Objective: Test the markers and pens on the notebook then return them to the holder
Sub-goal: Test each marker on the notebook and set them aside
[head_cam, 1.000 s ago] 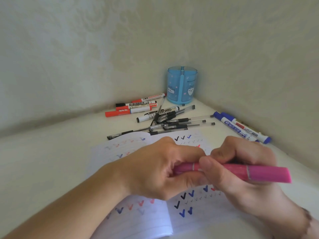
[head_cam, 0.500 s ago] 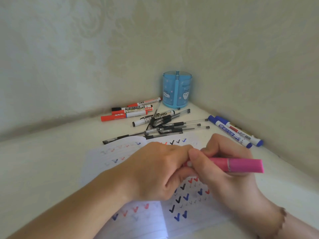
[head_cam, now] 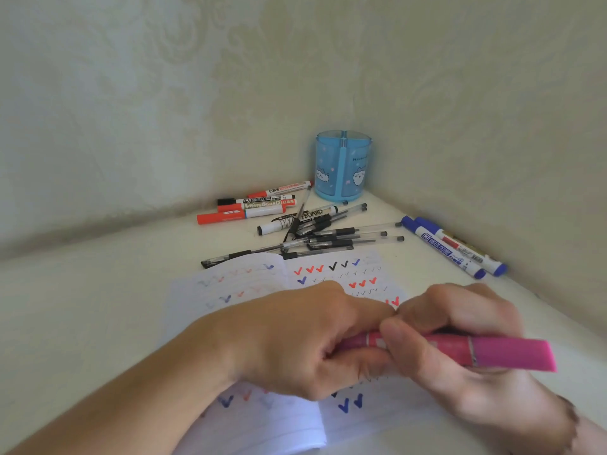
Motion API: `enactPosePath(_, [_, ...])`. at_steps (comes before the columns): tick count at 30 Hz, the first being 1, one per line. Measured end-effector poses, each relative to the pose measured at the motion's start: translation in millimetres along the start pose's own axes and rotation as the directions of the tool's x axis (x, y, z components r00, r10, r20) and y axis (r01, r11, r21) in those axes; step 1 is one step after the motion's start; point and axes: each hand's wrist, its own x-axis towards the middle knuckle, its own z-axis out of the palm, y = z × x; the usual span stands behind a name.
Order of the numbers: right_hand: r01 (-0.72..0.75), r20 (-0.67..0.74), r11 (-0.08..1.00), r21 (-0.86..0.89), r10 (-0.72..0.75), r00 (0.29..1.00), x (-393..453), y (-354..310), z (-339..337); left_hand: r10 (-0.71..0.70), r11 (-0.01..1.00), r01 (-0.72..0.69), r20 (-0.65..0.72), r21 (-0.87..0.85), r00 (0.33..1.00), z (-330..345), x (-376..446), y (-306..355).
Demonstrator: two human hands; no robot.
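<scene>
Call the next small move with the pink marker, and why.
Probably pull the hands apart to uncap it. The left hand and right hand both grip the pink marker end to end, held level over the notebook. No tip shows, and no pink marks are visible among the ticks on the page. The blue holder stands at the back.

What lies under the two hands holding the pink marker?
The open notebook, with red, blue and black ticks showing around the left hand and right hand. Marks directly beneath them, and the pink marker tip, are hidden.
</scene>
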Motion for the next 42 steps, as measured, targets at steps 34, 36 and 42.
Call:
enactPosePath(34, [-0.604,0.202,0.568,0.559,0.613,0.764,-40.1,16.7,-4.2,-0.141,0.970,0.195,-0.315,0.147,0.939,-5.2,-0.1,-56.1])
enactPosePath(36, [-0.603,0.216,0.630,0.490,0.582,0.784,-42.3,16.4,-2.8,-0.128,0.970,0.184,-0.313,0.159,0.941,-3.7,0.3,-59.3])
enactPosePath(42, [-0.568,0.189,0.749,0.341,0.537,0.822,-44.5,19.5,-1.3,-0.089,0.969,0.156,-0.320,0.191,0.943,-4.5,1.1,-62.4])
